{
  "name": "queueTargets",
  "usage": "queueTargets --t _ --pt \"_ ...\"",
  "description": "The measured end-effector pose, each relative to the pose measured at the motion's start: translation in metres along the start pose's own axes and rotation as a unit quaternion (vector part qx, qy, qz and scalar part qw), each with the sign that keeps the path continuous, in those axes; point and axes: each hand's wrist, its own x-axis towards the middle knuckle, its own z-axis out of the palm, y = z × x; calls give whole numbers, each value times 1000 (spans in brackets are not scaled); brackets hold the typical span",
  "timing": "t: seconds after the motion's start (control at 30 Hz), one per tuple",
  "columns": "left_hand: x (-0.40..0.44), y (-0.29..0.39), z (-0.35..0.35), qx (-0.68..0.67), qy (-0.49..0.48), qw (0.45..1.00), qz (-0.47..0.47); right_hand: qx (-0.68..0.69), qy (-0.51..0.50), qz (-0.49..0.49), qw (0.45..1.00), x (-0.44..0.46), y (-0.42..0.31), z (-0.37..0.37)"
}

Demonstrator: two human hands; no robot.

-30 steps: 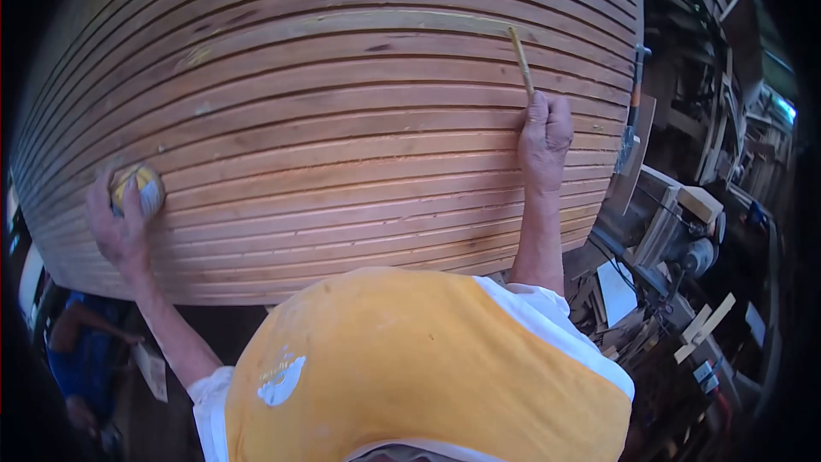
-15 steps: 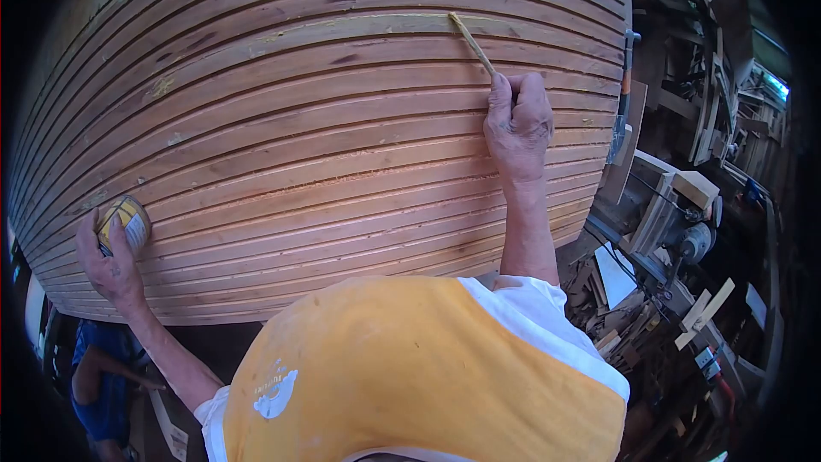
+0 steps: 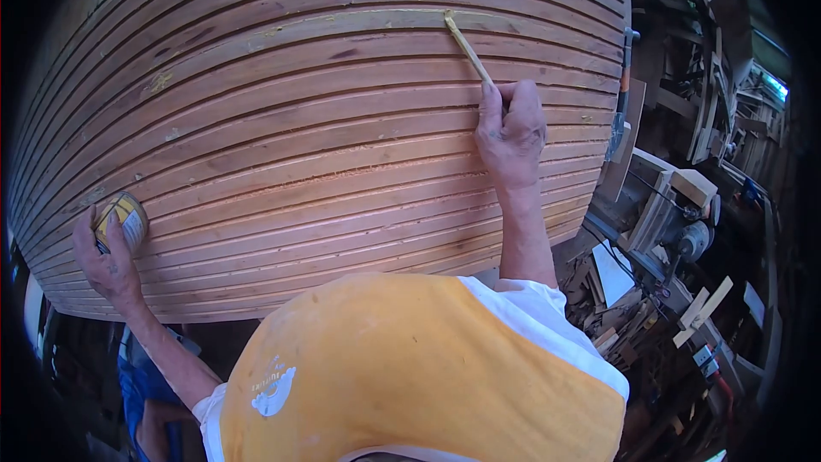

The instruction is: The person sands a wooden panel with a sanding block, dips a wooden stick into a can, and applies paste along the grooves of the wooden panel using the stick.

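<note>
A thin wooden stick (image 3: 466, 49) is pinched in my right hand (image 3: 511, 133). Its far tip, coated with a yellowish paste, touches a seam along the upper part of a curved surface of wooden planks (image 3: 342, 133). Yellowish paste also lines that seam to the left of the tip. My left hand (image 3: 107, 261) is wrapped around a small yellow-labelled can (image 3: 125, 221), held close against the planks at the lower left. The can is tilted, and its contents are hidden from me.
Below left, another person in blue (image 3: 150, 398) is partly visible behind my left arm. To the right stand a power tool (image 3: 694, 241), a white sheet (image 3: 613, 274) and heaps of wood scraps (image 3: 599, 312). A clamp (image 3: 627, 77) grips the planks' right edge.
My right hand and the stick have shifted slightly left, with the tip staying on the same seam. The person in blue has moved to the right. My left hand has barely moved.
</note>
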Motion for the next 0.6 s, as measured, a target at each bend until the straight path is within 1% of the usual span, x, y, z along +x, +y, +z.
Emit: queueTargets --t 0.1,0.23,0.33,0.43,0.6 --pt "-2 0 3 -5 -3 1000 -2 23 28 13 999 6 -3 3" --pt "0 -3 2 9 4 1000 7 -13 0 -26 1000 2 -7 7" --pt "-1 -1 3 12 6 1000 7 6 44 7 999 3 0 6" --pt "0 0 2 14 6 1000 9 -32 41 -12 999 0 -5 10" --pt "0 0 3 6 9 1000 10 -35 28 -68 997 -4 -30 24"
